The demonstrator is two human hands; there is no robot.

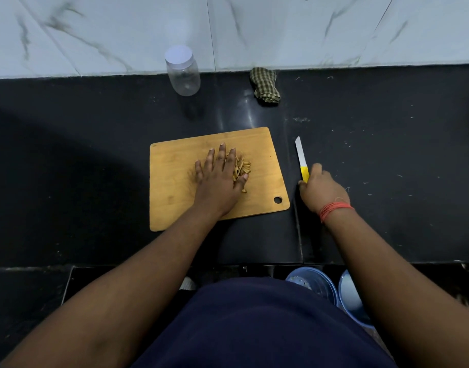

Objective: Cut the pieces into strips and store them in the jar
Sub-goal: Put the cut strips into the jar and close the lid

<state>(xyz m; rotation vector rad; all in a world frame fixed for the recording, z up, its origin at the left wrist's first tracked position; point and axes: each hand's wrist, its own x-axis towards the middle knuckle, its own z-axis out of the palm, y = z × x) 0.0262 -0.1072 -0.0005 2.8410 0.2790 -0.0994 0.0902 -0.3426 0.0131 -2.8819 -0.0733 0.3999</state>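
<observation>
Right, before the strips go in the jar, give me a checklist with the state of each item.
1. Strips gathered: ok. The strips lie in one pile on the cutting board, under the left hand.
2. Jar open: not ok. The jar stands at the back of the counter with its lid on.
3. Jar empty: ok, it looks clear inside.
4. Knife out of the way: not ok. The right hand holds the yellow handle of the knife, blade on the counter beside the board.
5. Jar within reach: cannot tell for sure; it stands apart from the board.
</observation>
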